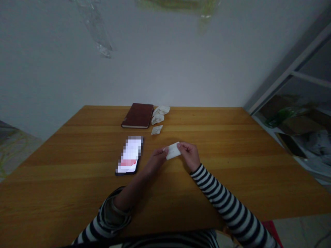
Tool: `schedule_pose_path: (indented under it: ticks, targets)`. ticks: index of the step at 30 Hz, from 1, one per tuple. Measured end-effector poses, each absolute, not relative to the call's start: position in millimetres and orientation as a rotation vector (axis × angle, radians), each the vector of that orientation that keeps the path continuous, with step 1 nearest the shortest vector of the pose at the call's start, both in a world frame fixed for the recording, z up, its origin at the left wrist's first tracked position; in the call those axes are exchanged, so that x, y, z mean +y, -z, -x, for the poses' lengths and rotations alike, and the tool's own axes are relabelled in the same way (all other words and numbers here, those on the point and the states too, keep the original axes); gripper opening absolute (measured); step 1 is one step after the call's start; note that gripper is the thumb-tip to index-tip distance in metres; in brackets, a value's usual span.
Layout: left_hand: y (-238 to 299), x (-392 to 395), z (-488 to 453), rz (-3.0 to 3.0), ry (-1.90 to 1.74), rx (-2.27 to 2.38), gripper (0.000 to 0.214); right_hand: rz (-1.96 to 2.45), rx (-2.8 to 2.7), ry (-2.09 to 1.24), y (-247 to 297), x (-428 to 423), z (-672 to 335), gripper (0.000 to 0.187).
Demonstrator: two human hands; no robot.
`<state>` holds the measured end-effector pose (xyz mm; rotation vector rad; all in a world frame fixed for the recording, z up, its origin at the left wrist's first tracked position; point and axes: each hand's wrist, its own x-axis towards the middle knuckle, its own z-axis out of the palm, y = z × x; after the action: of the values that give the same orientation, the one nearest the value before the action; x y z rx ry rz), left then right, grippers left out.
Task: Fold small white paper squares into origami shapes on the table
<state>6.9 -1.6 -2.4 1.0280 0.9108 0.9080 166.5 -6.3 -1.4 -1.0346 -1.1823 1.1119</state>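
Head view, as I watch: right of the phone [130, 151], the left hand [157, 158] and right hand [190, 154] pinch 1 white paper piece [172, 151] between their fingers, 1 end each. It looks light, soft, easily torn; opposite edges seem the best hold.

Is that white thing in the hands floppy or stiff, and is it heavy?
The white piece looks thin, so it's probably light. It may bend easily, since the crumpled white scraps by the notebook look similar.
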Motion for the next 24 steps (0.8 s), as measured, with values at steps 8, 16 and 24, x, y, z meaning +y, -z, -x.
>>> schedule_pose_path:
  ticks: [8, 16, 24]
  targets:
    - [-3.6, -0.3, -3.5, -0.980, -0.891, 0.878, 0.042, 1.017, -1.203, -1.078, 4.5, -7.4, -168.0, 0.031]
    - [-12.4, 5.5, 9.9, -1.399, -0.874, 0.985, 0.043, 1.045, -1.190, -1.053, 7.1, -5.0, -172.5, 0.031]
    - [-10.2, 4.2, 12.2, -1.772, -0.819, 1.194, 0.038, 1.102, -1.411, -1.025, 15.9, -2.8, -172.8, 0.037]
